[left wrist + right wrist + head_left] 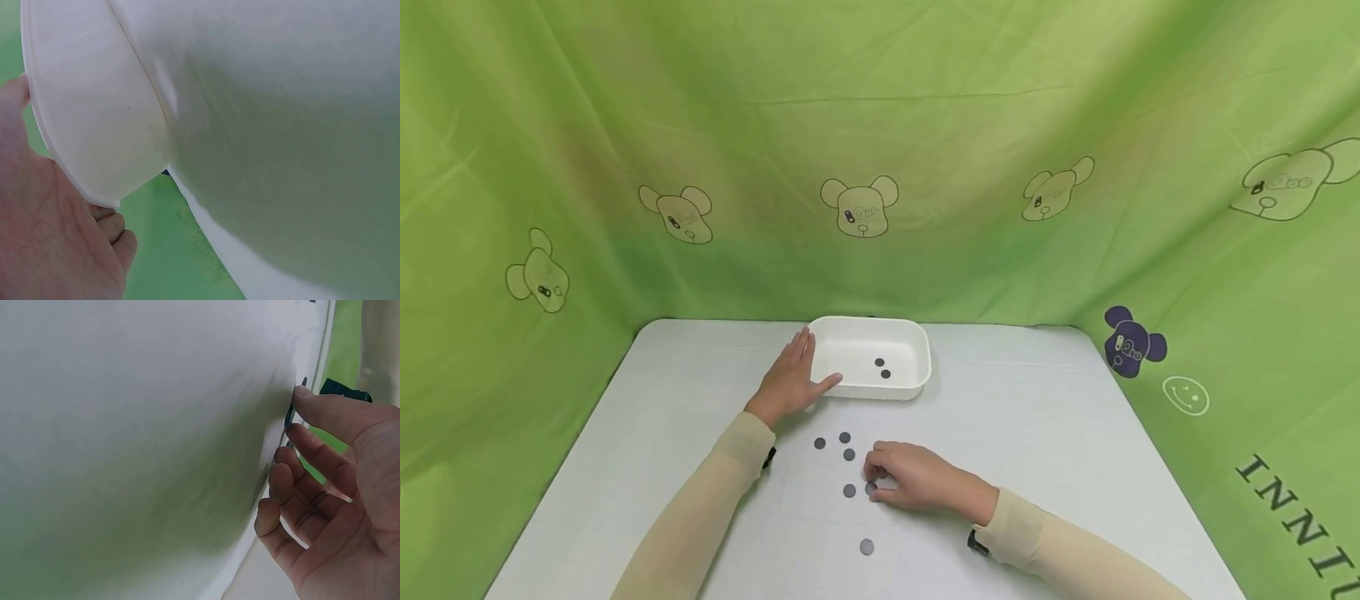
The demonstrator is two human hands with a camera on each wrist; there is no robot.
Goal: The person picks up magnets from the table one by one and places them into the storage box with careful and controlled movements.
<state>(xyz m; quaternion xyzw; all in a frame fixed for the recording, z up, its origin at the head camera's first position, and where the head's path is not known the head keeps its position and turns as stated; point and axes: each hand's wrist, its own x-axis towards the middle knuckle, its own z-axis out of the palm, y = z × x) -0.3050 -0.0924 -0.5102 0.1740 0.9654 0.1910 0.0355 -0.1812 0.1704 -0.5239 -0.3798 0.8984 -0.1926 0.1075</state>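
In the head view, my left hand [786, 383] rests against the left end of a white plastic box [925, 367], fingers straight along its side and thumb at the front rim. The left wrist view shows the palm beside the box wall [94, 112]. My right hand [917, 477] is low over the table, thumb and index finger pinching the edges of a small dark grey disc [871, 489]. In the right wrist view that disc [289, 416] appears edge-on between thumb and index fingertips; the other fingers curl loosely. Two similar discs [880, 362] lie inside the box.
Several more grey discs [849, 455] lie loose left of my right hand, and one disc [867, 547] is nearer the front. The white table [1030, 400] is bordered at the back and sides by a green curtain [962, 275] with bear prints.
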